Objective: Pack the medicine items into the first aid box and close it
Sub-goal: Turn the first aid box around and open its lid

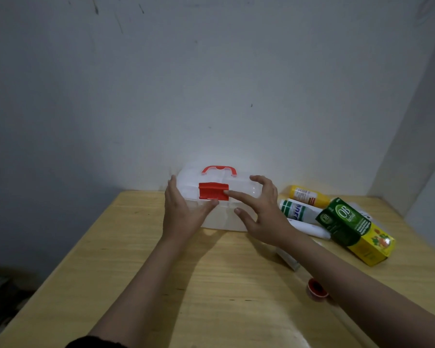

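Note:
A clear plastic first aid box (239,189) with a red handle (219,170) and a red front latch (212,190) stands at the table's far edge, lid down. My left hand (183,212) rests against its left front, thumb under the latch. My right hand (261,209) is spread open at its right front, index fingertip touching the latch. To the right lie a yellow bottle (308,195), a green-and-white tube (299,209), a white tube (309,228) and a green-and-yellow carton (354,229).
The wooden table (161,272) meets a pale wall behind the box. A small red-capped pot (317,288) and a flat whitish packet (288,259) lie beside my right forearm. The table's left edge drops off to a dark floor.

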